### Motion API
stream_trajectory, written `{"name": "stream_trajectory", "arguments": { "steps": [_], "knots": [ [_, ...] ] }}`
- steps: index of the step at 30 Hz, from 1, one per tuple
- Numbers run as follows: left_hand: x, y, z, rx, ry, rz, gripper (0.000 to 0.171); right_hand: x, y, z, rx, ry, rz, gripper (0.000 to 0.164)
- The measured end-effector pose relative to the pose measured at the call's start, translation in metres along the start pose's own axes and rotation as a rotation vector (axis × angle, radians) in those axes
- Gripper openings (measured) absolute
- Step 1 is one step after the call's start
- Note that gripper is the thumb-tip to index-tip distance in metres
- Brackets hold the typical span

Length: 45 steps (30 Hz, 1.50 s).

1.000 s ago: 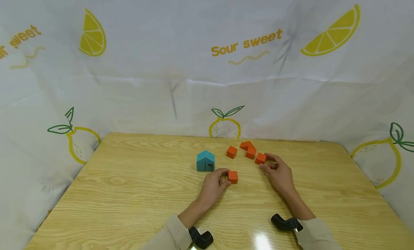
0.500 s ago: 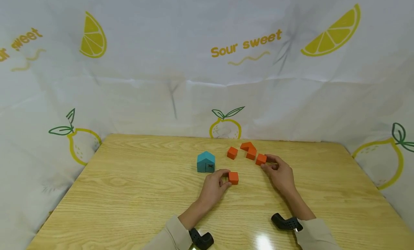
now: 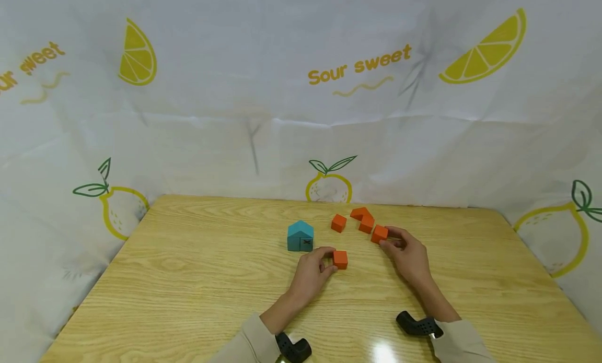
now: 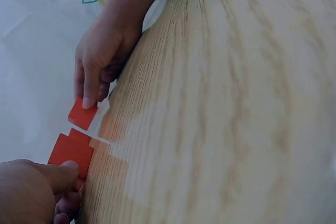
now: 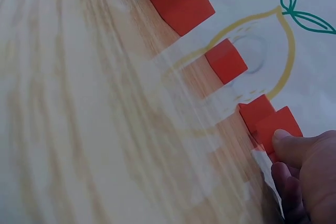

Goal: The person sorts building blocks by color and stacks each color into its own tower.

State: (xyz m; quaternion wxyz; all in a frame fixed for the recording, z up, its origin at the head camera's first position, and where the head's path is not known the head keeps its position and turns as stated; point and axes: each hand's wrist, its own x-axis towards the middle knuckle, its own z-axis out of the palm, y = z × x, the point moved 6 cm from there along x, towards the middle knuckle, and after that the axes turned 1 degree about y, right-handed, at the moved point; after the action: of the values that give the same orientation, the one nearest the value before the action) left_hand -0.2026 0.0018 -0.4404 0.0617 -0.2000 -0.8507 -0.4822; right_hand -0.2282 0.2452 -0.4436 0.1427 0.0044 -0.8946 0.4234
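Observation:
My left hand (image 3: 310, 274) pinches an orange cube (image 3: 340, 260) between thumb and fingers, low over the wooden table. Another orange cube (image 3: 379, 234) is pinched by my right hand (image 3: 408, 256), farther back and to the right. Just beyond that one stands an orange cube (image 3: 366, 225) with an orange triangular block (image 3: 361, 213) behind it. A loose orange cube (image 3: 338, 223) sits to their left. In the right wrist view, the right hand's thumb (image 5: 282, 136) presses on the near face of its cube.
A small teal block house (image 3: 300, 236) with a peaked top stands left of the orange pieces. The wooden table (image 3: 188, 279) ends at the back against a white lemon-print cloth (image 3: 226, 143). Black wrist devices (image 3: 293, 347) hang at both cuffs.
My right hand's cube has shifted slightly left and nearer, relative to the blocks beside it. The left hand and its cube hold their place; the head view drifts a little.

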Motion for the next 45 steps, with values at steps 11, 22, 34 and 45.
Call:
{"name": "stream_trajectory", "arguments": {
  "steps": [11, 22, 34, 45],
  "knots": [
    [-0.001, 0.001, 0.000, -0.005, 0.001, 0.004, 0.039, -0.004, -0.005, 0.001, 0.033, 0.001, -0.062, 0.040],
    [-0.001, 0.002, -0.003, -0.007, 0.008, 0.015, 0.038, -0.006, -0.011, 0.003, 0.093, -0.025, -0.111, 0.040],
    [0.000, 0.002, -0.003, -0.012, 0.007, 0.017, 0.038, -0.009, -0.018, 0.005, 0.149, -0.075, -0.176, 0.038],
    [-0.001, 0.001, -0.001, -0.002, -0.009, -0.009, 0.039, -0.024, -0.058, 0.000, 0.189, -0.141, -0.235, 0.038]
  ]
}}
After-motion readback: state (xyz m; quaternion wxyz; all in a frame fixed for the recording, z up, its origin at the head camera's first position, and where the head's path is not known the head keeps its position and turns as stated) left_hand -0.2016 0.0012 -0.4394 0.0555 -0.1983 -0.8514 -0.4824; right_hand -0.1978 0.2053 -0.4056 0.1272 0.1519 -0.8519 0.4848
